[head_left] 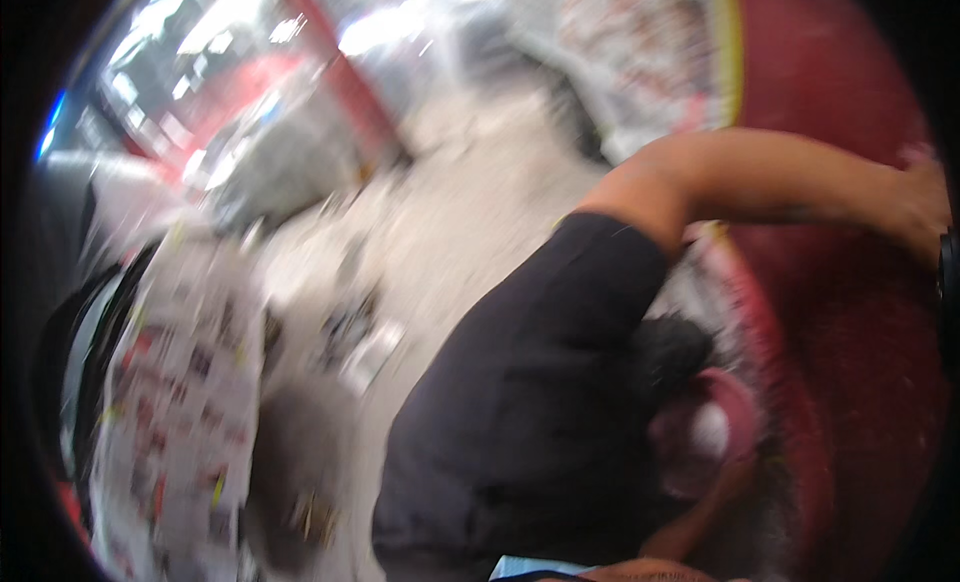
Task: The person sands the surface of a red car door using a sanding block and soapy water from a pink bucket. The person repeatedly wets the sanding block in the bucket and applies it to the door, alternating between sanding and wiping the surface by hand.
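Note:
My left arm, in a short black sleeve, reaches across to a glossy dark red curved panel (840, 342). My left hand (915, 207) is against it at the far right, with blurred fingers partly cut off by the image's dark rim. Lower down, my right hand (730, 472) holds a pink container (710, 432) with pale contents; its fingers are blurred. A dark, indistinct clump (675, 342) sits just above the container, beside the panel's edge.
Newspaper masking (640, 62) borders the red panel above; another papered piece (170, 412) stands at left beside a grey rounded object (295, 462). Pale floor (460, 202) holds scattered scraps (370, 352). A red post (365, 112) and covered bundle (285, 162) are behind.

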Motion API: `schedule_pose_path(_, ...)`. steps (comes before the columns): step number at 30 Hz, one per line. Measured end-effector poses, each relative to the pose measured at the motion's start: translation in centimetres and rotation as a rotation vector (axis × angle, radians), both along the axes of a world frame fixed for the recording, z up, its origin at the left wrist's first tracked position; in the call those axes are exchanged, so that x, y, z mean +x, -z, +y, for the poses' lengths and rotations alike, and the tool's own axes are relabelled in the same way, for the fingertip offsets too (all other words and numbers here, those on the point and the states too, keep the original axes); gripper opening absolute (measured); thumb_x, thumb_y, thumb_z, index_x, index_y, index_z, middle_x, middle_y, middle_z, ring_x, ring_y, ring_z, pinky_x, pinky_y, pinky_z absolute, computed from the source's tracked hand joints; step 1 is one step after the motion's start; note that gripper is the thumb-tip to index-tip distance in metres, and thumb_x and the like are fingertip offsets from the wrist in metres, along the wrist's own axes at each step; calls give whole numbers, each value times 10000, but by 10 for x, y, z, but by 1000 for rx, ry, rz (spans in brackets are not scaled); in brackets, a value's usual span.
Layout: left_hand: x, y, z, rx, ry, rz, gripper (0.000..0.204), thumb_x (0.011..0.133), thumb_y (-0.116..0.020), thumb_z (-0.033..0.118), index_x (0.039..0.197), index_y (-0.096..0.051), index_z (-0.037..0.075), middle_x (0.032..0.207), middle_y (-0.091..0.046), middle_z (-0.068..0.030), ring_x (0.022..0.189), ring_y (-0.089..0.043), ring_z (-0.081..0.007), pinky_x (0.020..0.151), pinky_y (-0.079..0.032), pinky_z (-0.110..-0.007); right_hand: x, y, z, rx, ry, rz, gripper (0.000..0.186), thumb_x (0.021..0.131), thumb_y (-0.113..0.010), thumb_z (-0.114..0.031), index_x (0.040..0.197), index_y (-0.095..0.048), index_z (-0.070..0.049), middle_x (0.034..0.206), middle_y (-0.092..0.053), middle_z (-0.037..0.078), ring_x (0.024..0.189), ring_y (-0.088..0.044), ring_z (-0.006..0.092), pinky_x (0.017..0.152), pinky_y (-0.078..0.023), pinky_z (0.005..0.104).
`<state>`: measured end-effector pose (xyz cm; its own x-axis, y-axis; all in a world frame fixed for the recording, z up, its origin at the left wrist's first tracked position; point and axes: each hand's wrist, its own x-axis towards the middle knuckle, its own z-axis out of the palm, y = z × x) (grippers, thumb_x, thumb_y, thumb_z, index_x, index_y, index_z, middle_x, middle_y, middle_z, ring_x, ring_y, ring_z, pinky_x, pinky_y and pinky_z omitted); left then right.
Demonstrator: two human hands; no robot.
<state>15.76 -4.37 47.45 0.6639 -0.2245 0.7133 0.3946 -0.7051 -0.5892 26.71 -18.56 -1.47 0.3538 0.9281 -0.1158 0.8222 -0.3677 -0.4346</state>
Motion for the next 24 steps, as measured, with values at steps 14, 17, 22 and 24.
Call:
schedule_pose_path(14,-68,-90,22,177,200,102,738,546,-775,41,1256,-608,159,1355,-507,-170,1146,-555,-362,913,-495,-488,-14,-57,-27,156,83,97,294,814,-641,-175,1072,-607,-39,1036,-649,202,964,-639,375,831,-513,457)
schedule_pose_path(17,19,-126,-30,173,339,162,652,621,-800,103,1239,-598,147,1308,-519,-168,1124,-542,-368,886,-503,-486,-23,-33,-10,273,93,50,335,785,-661,-143,1097,-600,-36,1045,-649,201,968,-640,369,833,-513,453)
schedule_pose_path(22,122,-128,-87,263,288,155,547,704,-713,117,1234,-584,148,1276,-525,-166,1098,-543,-370,844,-508,-498,-41,3,1,463,88,73,355,777,-645,-99,1123,-596,-35,1074,-643,210,975,-639,372,846,-511,447)
schedule_pose_path(24,101,-117,-73,204,349,188,590,678,-713,73,1248,-587,155,1297,-518,-174,1112,-534,-372,831,-513,-507,-21,26,3,582,159,13,311,778,-637,-108,1082,-617,-44,1031,-656,200,938,-647,369,821,-522,444)
